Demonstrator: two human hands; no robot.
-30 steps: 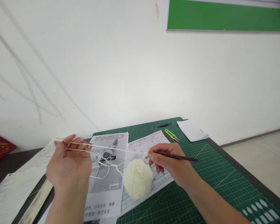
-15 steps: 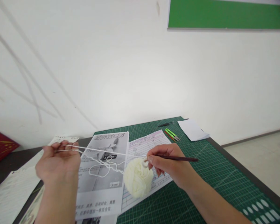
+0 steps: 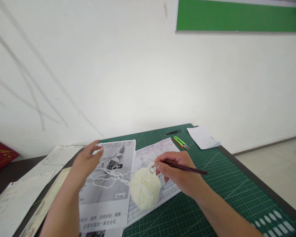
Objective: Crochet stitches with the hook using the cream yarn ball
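left hand [image 3: 86, 162] hovering over a printout [image 3: 105, 199], thumb and fingers standing apart, yarn [image 3: 122, 180] lying at its four o'clock, ball [image 3: 145, 190] sitting at the right hand's [image 3: 181, 176] eight o'clock, that hand clamping a hook [image 3: 188, 168]

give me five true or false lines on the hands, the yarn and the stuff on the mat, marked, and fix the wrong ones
1. The right hand holds a slim dark-handled tool. True.
2. The left hand is clasped around the yarn ball. False: the left hand is apart from the yarn ball, its fingers not closed on it.
3. Loose yarn strands show over the picture sheet. True.
4. The green snips are hidden under the white paper. False: the green snips lie in plain view, left of the white paper.
5. The yarn ball hides part of the lined form. True.
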